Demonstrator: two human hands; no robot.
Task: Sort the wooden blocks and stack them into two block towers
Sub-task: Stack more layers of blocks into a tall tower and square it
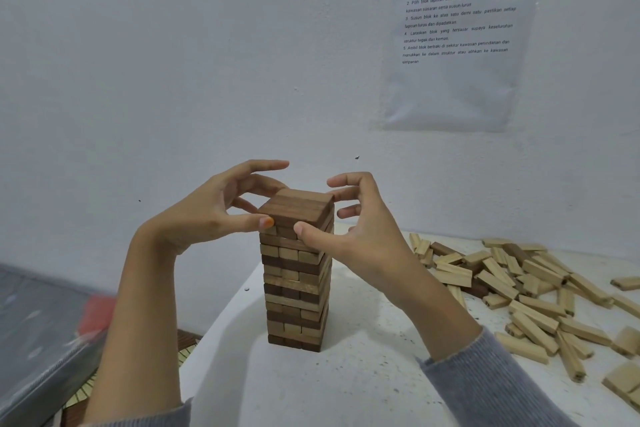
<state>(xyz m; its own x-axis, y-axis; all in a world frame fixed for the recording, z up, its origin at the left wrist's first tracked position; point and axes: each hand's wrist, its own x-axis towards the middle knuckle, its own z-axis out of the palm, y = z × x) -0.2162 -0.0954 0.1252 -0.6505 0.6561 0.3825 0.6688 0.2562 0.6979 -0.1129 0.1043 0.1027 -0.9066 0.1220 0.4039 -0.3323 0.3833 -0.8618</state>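
A block tower (pixel 294 288) of alternating dark and light wooden layers stands on the white table (pixel 346 381), in the middle of the view. Its top layer (pixel 298 206) is dark wood. My left hand (pixel 207 215) holds that layer from the left, with the thumb on the front left corner and curled fingers at the back. My right hand (pixel 360 236) holds it from the right, thumb on the front face just under the top and fingers against the right side. A pile of loose blocks (pixel 519 291), mostly light with a few dark ones, lies on the table to the right.
The wall stands close behind the tower, with a printed sheet (pixel 457 38) in a plastic sleeve taped on it. The table's left edge runs just left of the tower. Beyond that edge sit a grey clear-topped container (pixel 41 322) and something red (pixel 98 314).
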